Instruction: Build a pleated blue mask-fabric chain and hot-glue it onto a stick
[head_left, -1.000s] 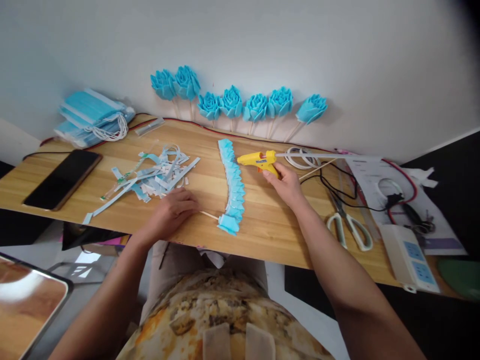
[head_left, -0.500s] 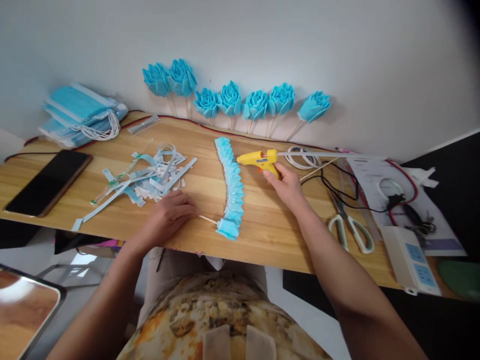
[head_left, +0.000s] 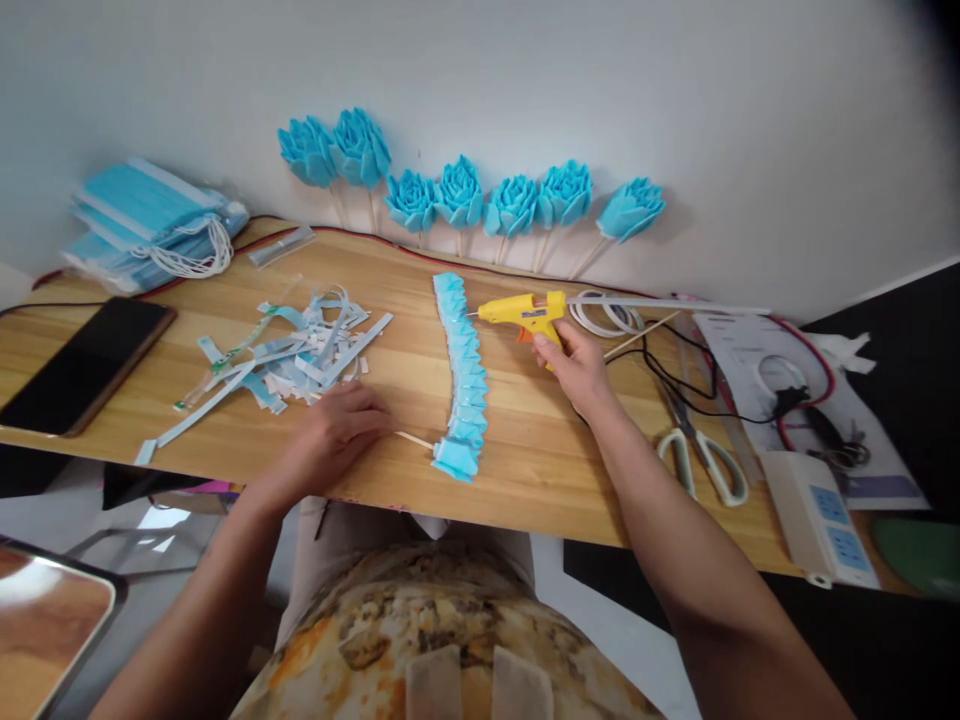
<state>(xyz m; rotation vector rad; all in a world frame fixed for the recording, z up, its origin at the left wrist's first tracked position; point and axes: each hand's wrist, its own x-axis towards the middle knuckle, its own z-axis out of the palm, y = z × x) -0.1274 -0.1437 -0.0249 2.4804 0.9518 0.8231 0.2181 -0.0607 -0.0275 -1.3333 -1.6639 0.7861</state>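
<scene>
My right hand (head_left: 576,362) is closed around the grip of a yellow hot glue gun (head_left: 525,312), a long glue stick (head_left: 667,305) jutting from its back. The nozzle points left, beside the upper part of a pleated light-blue strip (head_left: 466,370) lying lengthwise on the table. At the strip's near end, a folded blue piece is wrapped around the tip of a thin wooden stick (head_left: 415,438). My left hand (head_left: 346,430) is closed on that stick, resting on the tabletop.
Several blue flowers on sticks (head_left: 512,207) lean against the wall. Left are blue face masks (head_left: 150,215), a phone (head_left: 90,365) and a heap of cut strips (head_left: 300,350). Right are scissors (head_left: 697,450), a power strip (head_left: 817,520), cables and a printed sheet (head_left: 885,470).
The glue gun in my right hand has moved slightly right, its nozzle drawing back a little from the strip. My left hand keeps the stick in place.
</scene>
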